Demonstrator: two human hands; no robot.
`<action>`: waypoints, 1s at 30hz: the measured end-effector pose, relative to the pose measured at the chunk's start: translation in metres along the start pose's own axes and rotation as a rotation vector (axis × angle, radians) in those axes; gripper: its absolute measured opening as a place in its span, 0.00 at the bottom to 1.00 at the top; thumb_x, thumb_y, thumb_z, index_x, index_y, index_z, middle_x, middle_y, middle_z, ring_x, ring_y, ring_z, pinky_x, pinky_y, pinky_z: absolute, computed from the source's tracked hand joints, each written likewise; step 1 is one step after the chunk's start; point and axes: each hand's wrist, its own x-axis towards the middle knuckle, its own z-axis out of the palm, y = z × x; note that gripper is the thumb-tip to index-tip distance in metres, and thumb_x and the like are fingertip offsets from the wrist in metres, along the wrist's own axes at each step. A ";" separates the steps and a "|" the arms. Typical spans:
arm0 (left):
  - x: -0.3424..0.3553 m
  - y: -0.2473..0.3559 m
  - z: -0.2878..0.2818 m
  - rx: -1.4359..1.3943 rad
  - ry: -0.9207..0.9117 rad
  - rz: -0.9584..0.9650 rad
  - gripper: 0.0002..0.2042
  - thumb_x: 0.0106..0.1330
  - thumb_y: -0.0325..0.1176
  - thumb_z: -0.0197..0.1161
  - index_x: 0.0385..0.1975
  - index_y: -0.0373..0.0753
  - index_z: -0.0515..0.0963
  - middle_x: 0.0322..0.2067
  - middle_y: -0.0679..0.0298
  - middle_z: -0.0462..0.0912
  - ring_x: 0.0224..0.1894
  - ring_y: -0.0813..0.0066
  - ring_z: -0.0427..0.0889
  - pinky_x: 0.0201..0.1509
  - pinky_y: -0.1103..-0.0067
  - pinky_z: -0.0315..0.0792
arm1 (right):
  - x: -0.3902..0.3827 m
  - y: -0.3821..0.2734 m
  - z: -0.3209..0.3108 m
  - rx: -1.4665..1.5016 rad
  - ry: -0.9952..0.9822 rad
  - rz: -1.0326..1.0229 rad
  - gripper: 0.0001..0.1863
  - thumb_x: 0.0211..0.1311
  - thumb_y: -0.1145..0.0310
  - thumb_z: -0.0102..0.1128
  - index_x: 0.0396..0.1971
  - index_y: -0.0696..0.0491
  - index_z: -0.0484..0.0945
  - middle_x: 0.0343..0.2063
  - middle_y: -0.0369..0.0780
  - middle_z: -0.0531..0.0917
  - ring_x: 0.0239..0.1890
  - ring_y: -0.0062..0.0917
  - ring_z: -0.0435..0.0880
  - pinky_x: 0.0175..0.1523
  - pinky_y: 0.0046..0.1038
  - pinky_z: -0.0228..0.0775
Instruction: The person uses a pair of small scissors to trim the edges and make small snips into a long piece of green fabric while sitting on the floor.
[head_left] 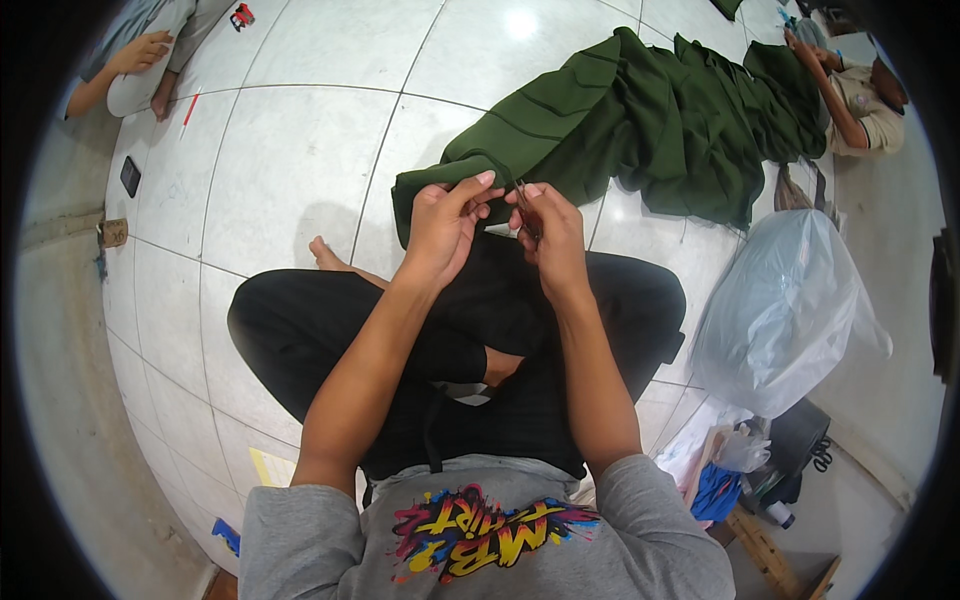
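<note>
Nearest to me is the seated person, with the legs crossed in black trousers (300,315). To the right side, a bulky translucent plastic bag (790,310) rests on the white tiled floor (310,150). Before the legs, the right grip (555,225) grasps small dark thread snips (529,222). The left grip (445,230) has its fingers bent together beside them; whether they pinch the dark green cloth (660,125), I cannot tell. This cloth lies just beyond both grips and spreads in folds toward a co-worker (868,115) at the far right.
</note>
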 end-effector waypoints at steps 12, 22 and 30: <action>-0.002 -0.003 0.001 0.059 -0.043 0.023 0.08 0.65 0.28 0.68 0.40 0.33 0.82 0.38 0.62 0.85 0.41 0.76 0.82 0.43 0.78 0.70 | 0.005 -0.001 0.004 0.048 0.065 0.010 0.10 0.73 0.59 0.59 0.34 0.49 0.78 0.23 0.27 0.73 0.17 0.06 0.62 0.19 0.13 0.46; -0.002 0.004 0.002 -0.021 -0.029 0.004 0.07 0.67 0.29 0.67 0.41 0.35 0.81 0.38 0.64 0.85 0.42 0.77 0.83 0.46 0.78 0.71 | 0.000 -0.012 -0.006 -0.077 -0.036 -0.006 0.15 0.74 0.60 0.56 0.34 0.56 0.82 0.22 0.31 0.78 0.20 0.08 0.65 0.23 0.17 0.51; -0.002 0.001 0.003 -0.043 -0.061 -0.007 0.08 0.67 0.29 0.66 0.42 0.34 0.81 0.40 0.62 0.86 0.45 0.73 0.84 0.51 0.77 0.72 | 0.004 -0.002 -0.001 -0.062 -0.034 -0.064 0.14 0.74 0.62 0.58 0.32 0.57 0.81 0.22 0.32 0.79 0.22 0.09 0.69 0.24 0.15 0.54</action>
